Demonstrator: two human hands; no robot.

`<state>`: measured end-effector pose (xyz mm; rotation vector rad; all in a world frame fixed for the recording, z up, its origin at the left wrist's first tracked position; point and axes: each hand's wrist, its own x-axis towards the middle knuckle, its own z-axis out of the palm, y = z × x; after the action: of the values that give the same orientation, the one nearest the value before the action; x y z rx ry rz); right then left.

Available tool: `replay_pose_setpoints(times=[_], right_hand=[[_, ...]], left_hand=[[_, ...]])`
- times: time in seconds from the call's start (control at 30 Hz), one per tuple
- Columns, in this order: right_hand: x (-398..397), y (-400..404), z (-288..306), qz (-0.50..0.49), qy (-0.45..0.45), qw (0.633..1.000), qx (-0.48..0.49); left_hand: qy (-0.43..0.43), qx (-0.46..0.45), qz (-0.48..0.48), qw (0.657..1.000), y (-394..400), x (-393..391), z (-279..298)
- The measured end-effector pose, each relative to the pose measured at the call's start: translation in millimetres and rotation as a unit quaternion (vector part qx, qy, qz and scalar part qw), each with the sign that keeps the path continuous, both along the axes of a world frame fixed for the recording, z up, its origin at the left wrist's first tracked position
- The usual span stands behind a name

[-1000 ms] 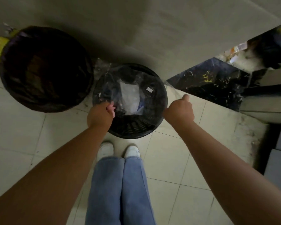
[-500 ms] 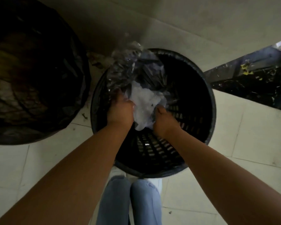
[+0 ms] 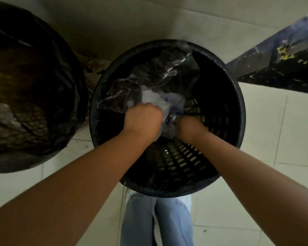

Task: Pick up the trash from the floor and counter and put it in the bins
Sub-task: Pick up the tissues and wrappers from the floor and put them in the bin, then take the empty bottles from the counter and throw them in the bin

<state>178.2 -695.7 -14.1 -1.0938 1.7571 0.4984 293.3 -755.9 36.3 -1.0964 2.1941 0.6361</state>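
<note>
A black perforated plastic bin stands on the tiled floor right below me. A crumpled clear plastic bag with white paper inside it lies in the bin's mouth. My left hand is fisted on the bag's near edge. My right hand is closed on the same plastic, just to the right, both hands inside the bin's rim.
A larger bin lined with a black bag stands to the left, nearly touching the perforated bin. A dark speckled slab juts in at the upper right. A pale wall runs behind the bins. My jeans-clad legs stand against the bin's near side.
The view has closed in on the perforated bin. Both hands went from holding the bag stretched across the rim to bunching it together inside the bin, and have pushed it lower.
</note>
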Motion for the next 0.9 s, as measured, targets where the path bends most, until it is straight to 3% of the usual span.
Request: replay_pose_setpoints(times=[0.07, 0.13, 0.17, 0.27, 0.4, 0.47, 0.53, 0.67, 0.9], right_hand=[[0, 5, 12, 0.021, 0.005, 1.0, 0.001], [1, 10, 18, 0.05, 0.0, 0.999, 0.009], [2, 12, 20, 0.068, -0.002, 0.998, 0.01], [3, 11, 17, 0.087, -0.011, 0.996, 0.006], [4, 10, 6, 0.119, -0.016, 0.993, 0.006], [4, 13, 3, 0.141, -0.015, 0.99, 0.0], [2, 18, 7, 0.165, -0.008, 0.986, -0.014], [-4, 29, 47, 0.144, 0.006, 0.988, -0.051], [-21, 55, 204, 0.068, 0.029, 0.984, -0.16]], left_hand=[[0.143, -0.215, -0.122, 0.958, -5, 4, -3], [0.152, -0.286, -0.144, 0.935, -14, 0, -3], [0.116, -0.276, -0.128, 0.945, -20, -2, -7], [-0.019, -0.09, -0.096, 0.991, -27, -14, -21], [-0.103, 0.111, 0.044, 0.987, -15, -1, -66], [-0.132, 0.164, 0.05, 0.976, -4, 12, -81], [-0.122, 0.162, 0.051, 0.978, 4, 18, -78], [-0.045, 0.06, 0.066, 0.995, 9, 14, -22], [0.03, -0.024, -0.031, 0.999, 23, -12, 143]])
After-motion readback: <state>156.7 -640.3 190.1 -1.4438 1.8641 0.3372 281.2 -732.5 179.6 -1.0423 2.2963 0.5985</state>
